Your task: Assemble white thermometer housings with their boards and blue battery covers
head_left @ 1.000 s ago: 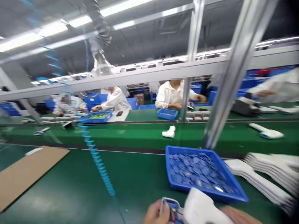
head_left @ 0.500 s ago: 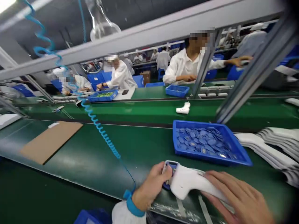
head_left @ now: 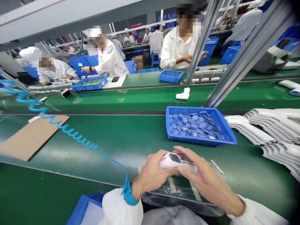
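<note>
A white gun-shaped infrared thermometer point(head_left: 167, 161) with a small blue-framed display is between my hands, over the green bench. My left hand point(head_left: 152, 172) grips its head end, thumb and fingers on opposite sides, with a blue wrist strap above the cuff. Around the handle, my right hand point(head_left: 201, 173) closes from the right; its fingers are a little blurred and hide most of the handle. Just beyond the hands stands a blue tray point(head_left: 199, 142) of oval blue parts. Stacked white housing shells point(head_left: 260, 131) lie to the right.
A coiled blue cord point(head_left: 77, 137) runs from the wrist strap to the upper left. Flat cardboard point(head_left: 35, 137) lies on the bench at left. Metal posts point(head_left: 201, 40) rise behind the tray. One white thermometer point(head_left: 183, 94) rests on the far green belt. Co-workers sit across.
The thermometer has turned so its display faces up toward me, its shells now together. My right hand has moved left, nearer my left hand. The camera view has tilted down.
</note>
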`<state>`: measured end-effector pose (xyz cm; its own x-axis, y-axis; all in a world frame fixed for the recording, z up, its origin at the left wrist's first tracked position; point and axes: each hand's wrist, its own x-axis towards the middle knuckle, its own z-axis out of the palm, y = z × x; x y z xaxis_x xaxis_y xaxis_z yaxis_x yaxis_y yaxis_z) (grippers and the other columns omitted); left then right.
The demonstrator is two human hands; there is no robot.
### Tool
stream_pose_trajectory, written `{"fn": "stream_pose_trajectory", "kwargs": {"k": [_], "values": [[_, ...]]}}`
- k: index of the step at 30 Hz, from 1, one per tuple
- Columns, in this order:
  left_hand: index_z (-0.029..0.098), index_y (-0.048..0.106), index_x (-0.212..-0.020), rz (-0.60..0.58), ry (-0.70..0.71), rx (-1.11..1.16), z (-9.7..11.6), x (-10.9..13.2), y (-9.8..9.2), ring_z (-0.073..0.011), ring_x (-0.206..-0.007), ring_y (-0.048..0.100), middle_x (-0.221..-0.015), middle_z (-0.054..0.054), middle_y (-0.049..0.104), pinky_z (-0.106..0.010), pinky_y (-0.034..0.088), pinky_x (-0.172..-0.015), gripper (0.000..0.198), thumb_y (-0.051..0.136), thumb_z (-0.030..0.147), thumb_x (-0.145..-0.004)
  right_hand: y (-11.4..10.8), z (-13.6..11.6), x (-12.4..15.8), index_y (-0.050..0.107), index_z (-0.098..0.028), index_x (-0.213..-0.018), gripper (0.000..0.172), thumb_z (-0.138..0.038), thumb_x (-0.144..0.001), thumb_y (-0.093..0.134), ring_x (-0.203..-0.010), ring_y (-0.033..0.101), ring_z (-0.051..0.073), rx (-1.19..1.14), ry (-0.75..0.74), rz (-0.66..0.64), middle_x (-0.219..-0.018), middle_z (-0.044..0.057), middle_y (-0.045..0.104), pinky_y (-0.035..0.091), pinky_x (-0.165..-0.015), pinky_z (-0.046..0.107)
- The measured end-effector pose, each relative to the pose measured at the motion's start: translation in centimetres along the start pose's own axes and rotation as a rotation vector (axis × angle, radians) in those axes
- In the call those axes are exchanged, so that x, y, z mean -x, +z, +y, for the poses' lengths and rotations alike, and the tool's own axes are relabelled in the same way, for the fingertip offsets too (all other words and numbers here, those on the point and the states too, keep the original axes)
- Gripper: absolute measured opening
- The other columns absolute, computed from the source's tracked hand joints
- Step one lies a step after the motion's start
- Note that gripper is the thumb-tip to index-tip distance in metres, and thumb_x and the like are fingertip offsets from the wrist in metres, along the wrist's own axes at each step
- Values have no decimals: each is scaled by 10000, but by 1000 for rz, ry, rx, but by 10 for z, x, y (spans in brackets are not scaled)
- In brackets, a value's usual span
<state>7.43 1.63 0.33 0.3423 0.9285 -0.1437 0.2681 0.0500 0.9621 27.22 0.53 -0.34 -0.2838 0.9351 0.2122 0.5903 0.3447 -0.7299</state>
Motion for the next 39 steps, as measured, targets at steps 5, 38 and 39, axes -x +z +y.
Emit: {"fn": "stream_pose_trajectory", "kwargs": {"k": [5, 38, 39], "values": [[147, 702, -1105, -111, 21, -146, 3, -6, 9, -201, -733, 631, -925, -63, 743, -277, 426, -621, 339, 729, 285, -796, 30, -28, -36, 518, -211, -609, 505, -531, -999, 494, -572, 514, 114, 118, 80, 284, -626, -10, 550, 379, -576, 273], [160, 627, -1121, 168, 99, -1156, -6, -1, -56, -319, -1004, 616, -1085, -114, 686, -434, 421, -866, 235, 676, 191, -893, -18, 74, -177, 719, -142, -1049, 198, -249, -882, 727, -1071, 661, 214, 509, 205, -209, -1151, 100, 714, 504, -972, 388], [157, 637, -1081, 163, 76, -1159, -5, -4, -54, -319, -992, 618, -1063, -115, 686, -432, 420, -858, 189, 666, 203, -900, -13, 76, -181, 704, -137, -1032, 202, -286, -896, 721, -1059, 658, 206, 518, 217, -230, -1140, 88, 705, 517, -965, 411]]}}
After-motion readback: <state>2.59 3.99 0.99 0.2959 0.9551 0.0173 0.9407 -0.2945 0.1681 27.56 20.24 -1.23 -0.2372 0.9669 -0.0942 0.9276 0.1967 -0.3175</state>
